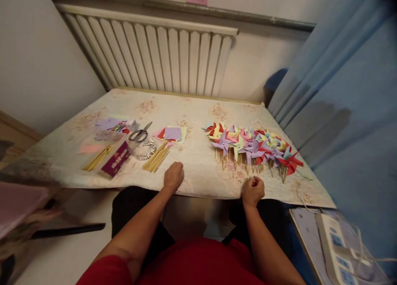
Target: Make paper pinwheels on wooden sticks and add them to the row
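Red, yellow and lilac pinwheels (253, 149) lie crowded, left grip (173, 176) and right grip (253, 190) each curled together.

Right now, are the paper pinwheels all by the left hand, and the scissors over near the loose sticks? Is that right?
Not quite: the head view shows the paper pinwheels by the right hand, not the left hand. The scissors are near the loose sticks.
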`<state>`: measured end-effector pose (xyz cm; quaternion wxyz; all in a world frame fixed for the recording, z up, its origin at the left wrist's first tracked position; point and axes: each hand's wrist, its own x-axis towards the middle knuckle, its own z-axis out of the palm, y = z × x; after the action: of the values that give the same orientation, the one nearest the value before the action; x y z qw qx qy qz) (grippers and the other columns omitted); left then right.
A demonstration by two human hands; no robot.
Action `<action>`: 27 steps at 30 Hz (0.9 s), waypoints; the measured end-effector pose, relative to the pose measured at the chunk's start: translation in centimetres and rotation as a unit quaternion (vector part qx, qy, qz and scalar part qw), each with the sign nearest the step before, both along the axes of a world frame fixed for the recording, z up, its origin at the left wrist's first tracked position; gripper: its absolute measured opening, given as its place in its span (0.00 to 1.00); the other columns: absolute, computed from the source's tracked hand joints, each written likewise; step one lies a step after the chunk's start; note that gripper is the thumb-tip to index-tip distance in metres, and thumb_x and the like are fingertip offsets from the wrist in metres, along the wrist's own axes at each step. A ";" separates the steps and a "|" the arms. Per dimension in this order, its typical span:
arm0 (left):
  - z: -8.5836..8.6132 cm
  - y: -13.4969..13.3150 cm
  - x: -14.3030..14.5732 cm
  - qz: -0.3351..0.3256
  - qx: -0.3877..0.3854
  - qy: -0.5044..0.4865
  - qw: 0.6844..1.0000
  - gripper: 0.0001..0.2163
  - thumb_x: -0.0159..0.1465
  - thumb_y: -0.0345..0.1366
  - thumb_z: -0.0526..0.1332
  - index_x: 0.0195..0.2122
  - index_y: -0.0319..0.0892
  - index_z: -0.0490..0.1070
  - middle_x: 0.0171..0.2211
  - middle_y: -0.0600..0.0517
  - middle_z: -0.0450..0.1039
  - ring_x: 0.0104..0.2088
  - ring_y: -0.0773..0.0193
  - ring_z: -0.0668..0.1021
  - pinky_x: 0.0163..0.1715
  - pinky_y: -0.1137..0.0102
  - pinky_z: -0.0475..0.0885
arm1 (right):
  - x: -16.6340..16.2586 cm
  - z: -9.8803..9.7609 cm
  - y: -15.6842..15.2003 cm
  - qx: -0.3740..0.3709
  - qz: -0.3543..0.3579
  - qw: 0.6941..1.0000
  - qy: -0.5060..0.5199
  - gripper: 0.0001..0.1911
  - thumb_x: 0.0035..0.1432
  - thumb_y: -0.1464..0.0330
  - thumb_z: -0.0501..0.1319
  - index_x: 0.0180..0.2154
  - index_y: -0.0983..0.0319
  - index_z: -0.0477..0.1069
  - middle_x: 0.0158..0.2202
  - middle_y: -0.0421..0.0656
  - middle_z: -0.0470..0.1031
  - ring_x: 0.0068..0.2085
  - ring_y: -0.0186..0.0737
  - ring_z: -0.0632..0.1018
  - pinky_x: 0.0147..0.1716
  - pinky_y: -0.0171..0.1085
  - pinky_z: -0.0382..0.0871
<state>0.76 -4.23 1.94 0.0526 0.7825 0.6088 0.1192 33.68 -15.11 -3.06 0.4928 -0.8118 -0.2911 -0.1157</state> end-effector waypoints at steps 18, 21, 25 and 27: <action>-0.3 0.1 -0.8 -0.028 -0.006 -0.050 0.998 0.10 0.69 0.33 0.49 0.39 0.42 0.69 0.40 0.46 0.72 0.42 0.59 0.73 0.41 0.66 0.65 | -9.2 0.4 1.1 -0.069 0.189 0.976 -0.080 0.11 0.58 0.66 0.51 0.35 0.63 0.71 0.33 0.49 0.75 0.36 0.45 0.73 0.40 0.42 0.66; -0.3 0.4 -1.0 -0.040 -0.012 -0.056 0.998 0.10 0.69 0.33 0.49 0.39 0.42 0.69 0.40 0.46 0.72 0.42 0.59 0.73 0.41 0.66 0.65 | -10.4 0.6 2.1 -0.086 0.201 0.972 -0.087 0.11 0.58 0.68 0.50 0.35 0.62 0.71 0.33 0.49 0.75 0.37 0.45 0.74 0.40 0.41 0.66; -0.2 1.4 -1.4 -0.059 -0.027 -0.064 0.996 0.10 0.69 0.33 0.48 0.39 0.42 0.69 0.40 0.46 0.73 0.41 0.59 0.73 0.40 0.66 0.65 | -11.2 0.8 2.8 -0.114 0.215 0.964 -0.111 0.12 0.59 0.69 0.50 0.38 0.63 0.71 0.35 0.49 0.76 0.38 0.46 0.74 0.40 0.41 0.66; -0.2 2.2 -1.6 -0.071 -0.027 -0.070 0.995 0.10 0.69 0.34 0.48 0.39 0.42 0.69 0.40 0.46 0.73 0.42 0.59 0.73 0.41 0.66 0.65 | -11.3 0.7 2.9 -0.121 0.223 0.958 -0.131 0.13 0.60 0.69 0.50 0.39 0.63 0.71 0.36 0.49 0.76 0.39 0.46 0.75 0.41 0.41 0.67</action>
<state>-0.87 -2.07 1.69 0.1248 0.8115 0.5500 0.1529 22.38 -12.16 -2.41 0.3618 -0.7574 -0.5387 -0.0723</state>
